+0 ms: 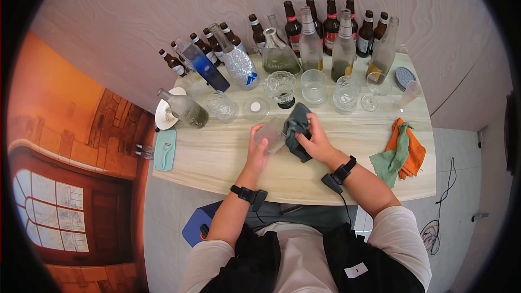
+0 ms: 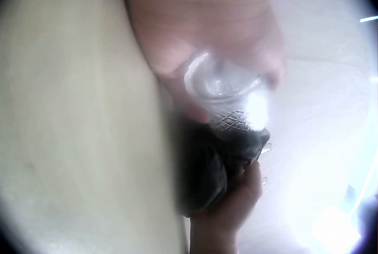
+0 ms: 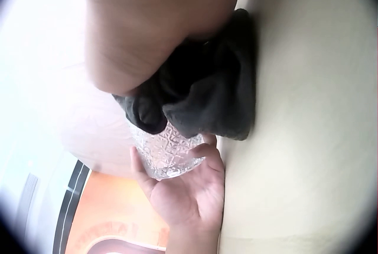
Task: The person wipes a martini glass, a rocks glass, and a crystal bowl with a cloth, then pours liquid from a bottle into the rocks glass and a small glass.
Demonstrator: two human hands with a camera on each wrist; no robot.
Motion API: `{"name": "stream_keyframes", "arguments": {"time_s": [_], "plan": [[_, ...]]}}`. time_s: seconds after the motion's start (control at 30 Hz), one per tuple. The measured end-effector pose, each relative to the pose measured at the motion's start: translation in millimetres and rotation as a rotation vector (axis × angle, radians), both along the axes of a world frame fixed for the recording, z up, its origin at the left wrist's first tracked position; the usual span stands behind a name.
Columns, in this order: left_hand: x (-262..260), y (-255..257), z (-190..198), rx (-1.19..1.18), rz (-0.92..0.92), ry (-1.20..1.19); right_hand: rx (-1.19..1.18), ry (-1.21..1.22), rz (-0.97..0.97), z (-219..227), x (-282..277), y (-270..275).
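Observation:
My left hand (image 1: 257, 151) grips a clear drinking glass (image 1: 271, 134), tilted over the front middle of the table. A diamond pattern shows on the glass wall (image 3: 168, 153) in the right wrist view. With my right hand (image 1: 321, 145) I hold a dark grey cloth (image 1: 296, 130) against the end of the glass farther from my left palm. The cloth (image 2: 204, 174) covers that end in the left wrist view, hiding the rim and some right fingertips. Beyond my hands stand a dark-footed glass bowl (image 1: 280, 87) and a clear tumbler (image 1: 313, 88).
Brown beer bottles (image 1: 293, 27) and clear bottles (image 1: 343, 49) line the back. A grey bottle (image 1: 187, 109) leans over a white plate (image 1: 163, 115) at left, near a peeler (image 1: 165, 154) on a teal board (image 1: 159, 164). Orange (image 1: 415, 154) and green cloths (image 1: 392, 164) lie right.

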State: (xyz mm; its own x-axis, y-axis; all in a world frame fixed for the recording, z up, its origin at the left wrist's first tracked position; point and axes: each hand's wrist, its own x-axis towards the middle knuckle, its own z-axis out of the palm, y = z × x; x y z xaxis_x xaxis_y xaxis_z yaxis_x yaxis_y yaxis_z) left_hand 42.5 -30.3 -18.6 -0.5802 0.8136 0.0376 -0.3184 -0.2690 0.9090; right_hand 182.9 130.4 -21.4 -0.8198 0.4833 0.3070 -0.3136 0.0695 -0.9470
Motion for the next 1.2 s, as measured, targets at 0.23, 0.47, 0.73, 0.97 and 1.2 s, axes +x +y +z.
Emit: {"name": "stream_keyframes", "arguments": {"time_s": [0.23,0.47,0.73,0.97,1.2], "plan": [[-7.8,-2.3,-16.1,0.031,-0.080,0.074,-0.062,0.073,-0.246,1.3,-5.6,11.9],[-4.0,-2.0,-10.9,0.025,-0.051,0.114,0.738,-0.061,0.027,21.3,6.5,10.3],[-1.9,0.4,-2.1,0.036,-0.074,0.011,0.729,-0.087,0.090,34.3,8.3,1.6],[-1.7,-2.4,-5.1,-0.013,-0.028,0.302,0.681,-0.104,0.191,32.0,8.8,4.5],[4.5,-6.0,4.7,-0.064,-0.135,0.421,0.411,-0.192,0.359,36.8,11.1,8.0]]}}
